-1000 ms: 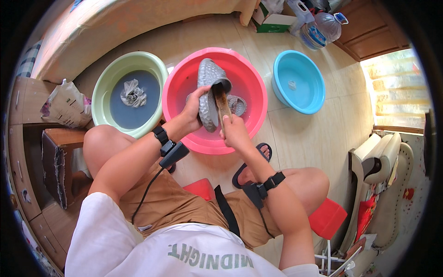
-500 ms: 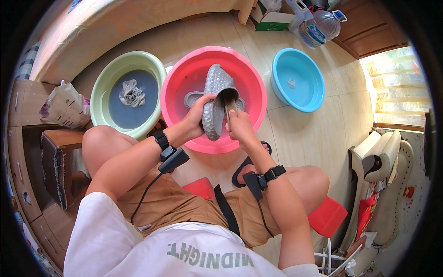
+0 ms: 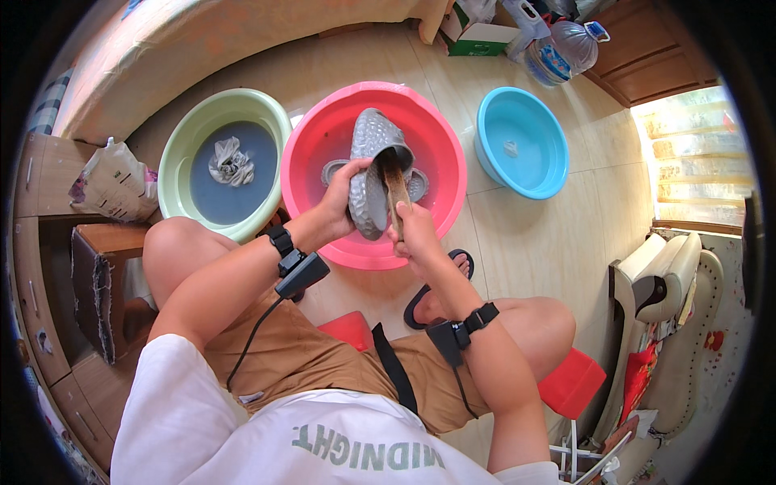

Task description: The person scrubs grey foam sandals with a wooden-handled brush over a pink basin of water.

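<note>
A grey studded clog [image 3: 371,133] is tilted above the pink basin [image 3: 301,202], with my left hand [image 3: 338,202] closed round its side. My right hand [image 3: 414,232] grips the handle of a wooden scrubbing brush [image 3: 398,194]. The brush's dark bristle end reaches into the clog's opening, so its tip is partly hidden. Behind the clog, a second grey shoe [image 3: 417,185] lies in the water of the basin, mostly covered by the clog and my hands.
Left of the pink basin stands a green basin [image 3: 174,174] with a wet pale cloth [image 3: 231,162] in bluish water. A blue basin [image 3: 485,153] is on the right. A large plastic bottle [image 3: 563,53] and green box [image 3: 473,36] stand beyond; a red stool [image 3: 571,384] is beside my knee.
The clog has turned so its opening shows more, and it has shifted slightly left. My right hand has drawn the brush a little back toward me, showing more bristles.
</note>
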`<state>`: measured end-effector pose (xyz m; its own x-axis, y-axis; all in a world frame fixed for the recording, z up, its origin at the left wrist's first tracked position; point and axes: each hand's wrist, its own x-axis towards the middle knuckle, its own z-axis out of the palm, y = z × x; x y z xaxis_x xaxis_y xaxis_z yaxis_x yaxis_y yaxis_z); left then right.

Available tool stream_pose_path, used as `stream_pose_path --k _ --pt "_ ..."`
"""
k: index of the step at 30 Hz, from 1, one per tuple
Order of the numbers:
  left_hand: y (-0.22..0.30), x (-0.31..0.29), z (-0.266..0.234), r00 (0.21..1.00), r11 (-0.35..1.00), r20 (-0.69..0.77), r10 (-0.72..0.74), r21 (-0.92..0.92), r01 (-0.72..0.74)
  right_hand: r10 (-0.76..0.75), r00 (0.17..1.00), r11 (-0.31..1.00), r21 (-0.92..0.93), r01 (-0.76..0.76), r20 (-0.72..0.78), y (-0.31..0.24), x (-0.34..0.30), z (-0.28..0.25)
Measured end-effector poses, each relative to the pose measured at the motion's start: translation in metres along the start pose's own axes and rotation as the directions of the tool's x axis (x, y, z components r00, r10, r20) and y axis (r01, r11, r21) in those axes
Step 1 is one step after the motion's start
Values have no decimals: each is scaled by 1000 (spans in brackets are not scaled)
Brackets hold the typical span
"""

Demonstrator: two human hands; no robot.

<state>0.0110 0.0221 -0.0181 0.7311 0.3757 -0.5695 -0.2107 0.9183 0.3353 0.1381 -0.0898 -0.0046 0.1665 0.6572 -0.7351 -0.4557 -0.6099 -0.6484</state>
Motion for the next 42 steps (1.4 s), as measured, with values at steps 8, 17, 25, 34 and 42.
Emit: stream_pose_path --k 8,17,25,34,42 --pt "-9 -8 11 996 998 71 -55 -40 58 24 999 995 99 -20 -40 -14 20 -17" --pt "13 0 4 995 995 -8 104 -12 -104 184 971 931 290 -223 154 -16 -12 -1" --pt "17 0 13 962 941 68 263 202 -272 -124 990 954 -283 101 -65 -20 -2 -2" --pt "2 -3 21 874 751 175 454 452 -481 -479 876 534 -776 336 50 -1 -2 -1" --pt "-14 -8 15 889 664 231 395 597 -450 -404 915 741 -589 322 -9 -5 30 -9"
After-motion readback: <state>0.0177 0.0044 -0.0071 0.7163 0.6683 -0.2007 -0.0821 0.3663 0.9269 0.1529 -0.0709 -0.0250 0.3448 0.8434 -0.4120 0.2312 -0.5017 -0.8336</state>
